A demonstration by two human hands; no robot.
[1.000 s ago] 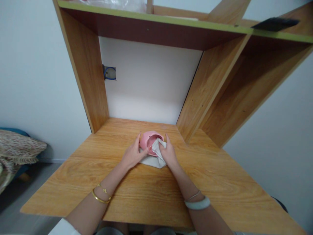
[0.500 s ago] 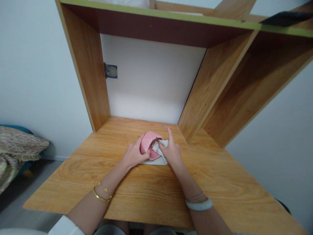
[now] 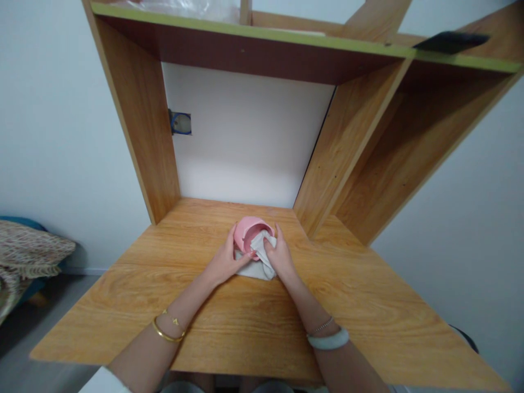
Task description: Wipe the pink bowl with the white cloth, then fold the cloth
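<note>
A small pink bowl [image 3: 250,230] sits tilted toward me on the wooden desk [image 3: 254,322], near the back. My left hand [image 3: 225,260] wraps round the bowl's left side and holds it. My right hand [image 3: 279,257] is closed on a white cloth [image 3: 258,255], pressing a fold of it into the bowl's mouth. The rest of the cloth lies on the desk under both hands.
Wooden side panels [image 3: 141,125] rise left and right of the desk recess, with a green-edged shelf [image 3: 245,30] overhead. A dark flat object [image 3: 450,41] lies on the upper right shelf. A patterned blanket [image 3: 28,251] lies low on the far left.
My right hand drew back and curled its fingers round the cloth inside the bowl. The bowl tipped back from lying on its side to a more upright tilt.
</note>
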